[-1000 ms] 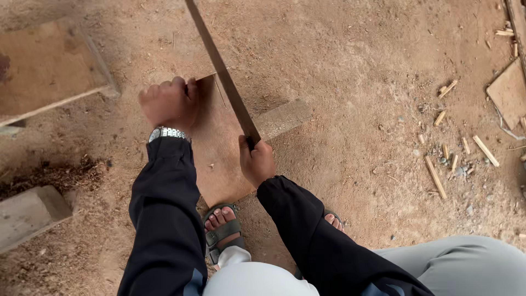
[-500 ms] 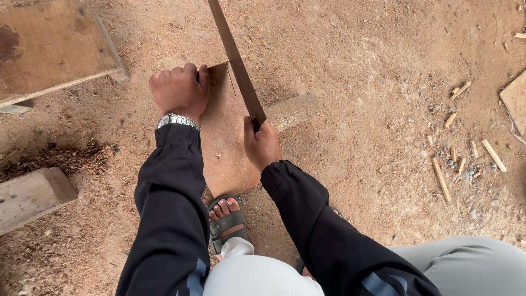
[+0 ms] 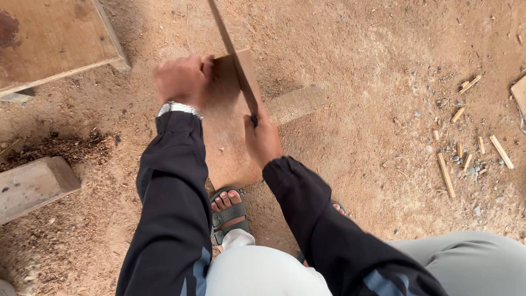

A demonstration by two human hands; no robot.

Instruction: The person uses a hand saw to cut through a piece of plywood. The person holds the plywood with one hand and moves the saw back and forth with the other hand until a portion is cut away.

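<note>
right hand (image 3: 264, 141) closed around the saw (image 3: 234, 59) handle; left hand (image 3: 183, 79) clamps the far edge of the board (image 3: 233, 140), lying on the ground under a sandalled foot (image 3: 229, 212). stiff, light board; best held at its edges.

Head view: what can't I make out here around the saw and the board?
- Saw blade: its far end is cut off by the top edge.
- Saw handle: hidden inside the right hand.
- Left hand: motion-blurred; finger positions on the board are unclear.
- Board's near end: hidden by the sleeves and the sandalled foot.
- Wooden block: partly hidden under the board.
</note>
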